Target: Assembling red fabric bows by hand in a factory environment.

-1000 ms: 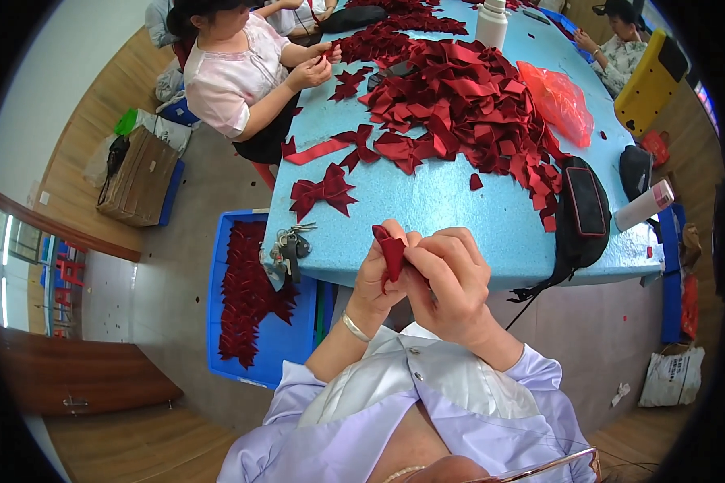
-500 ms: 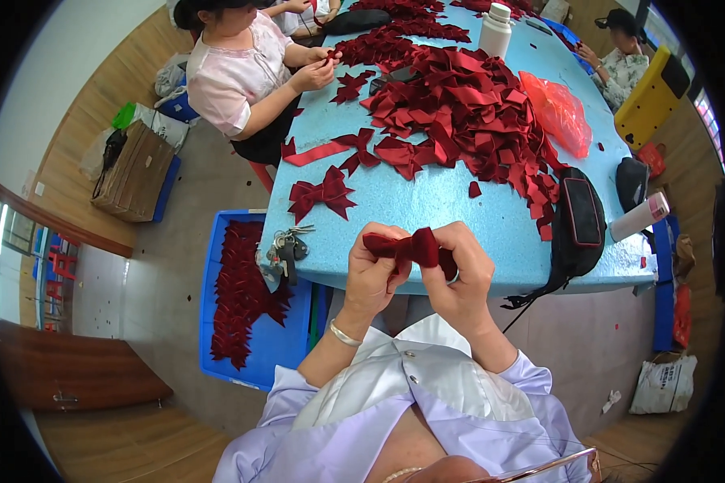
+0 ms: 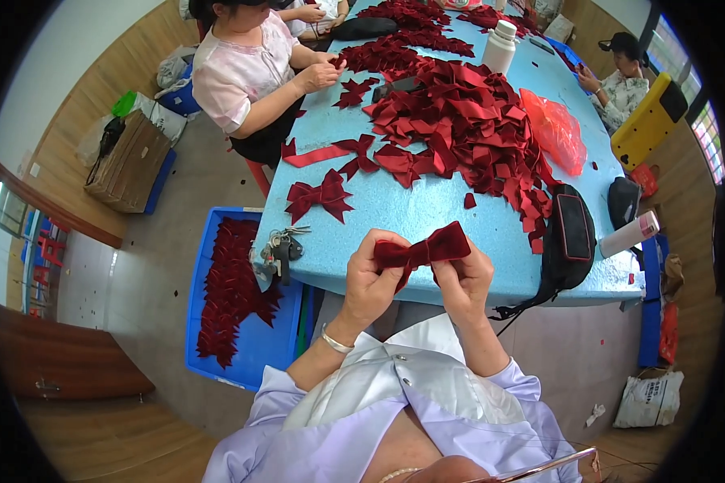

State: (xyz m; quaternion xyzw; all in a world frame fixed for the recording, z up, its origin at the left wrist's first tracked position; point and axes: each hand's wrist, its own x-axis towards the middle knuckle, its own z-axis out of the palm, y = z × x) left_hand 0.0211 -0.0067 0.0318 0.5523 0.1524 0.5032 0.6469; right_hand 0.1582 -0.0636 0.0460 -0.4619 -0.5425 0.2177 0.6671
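Observation:
Between my two hands a dark red velvet bow (image 3: pixel 424 251) is stretched out above the near edge of the blue table (image 3: pixel 427 213). My left hand (image 3: pixel 370 278) pinches the bow's left loop, with the fingers partly behind it. Around the right loop's lower side closes my right hand (image 3: pixel 466 280), its thumb near the knot. Beyond them lies a finished-looking bow (image 3: pixel 320 197) and, farther back, a strip of red ribbon (image 3: pixel 318 153) beside another bow. A large heap of red bows (image 3: pixel 467 121) covers the middle of the table.
A blue crate (image 3: pixel 250 352) with rows of bows stands on the floor at the left. Keys (image 3: pixel 282 245) lie at the table's left corner. To the right are a black pouch (image 3: pixel 568 241), a pale bottle (image 3: pixel 627 235) and a red plastic bag (image 3: pixel 554 133). Co-workers sit along the table.
My right hand has shifted slightly right and down, and the bow is now spread wider with its right loop turned out flat. The view has tilted a little.

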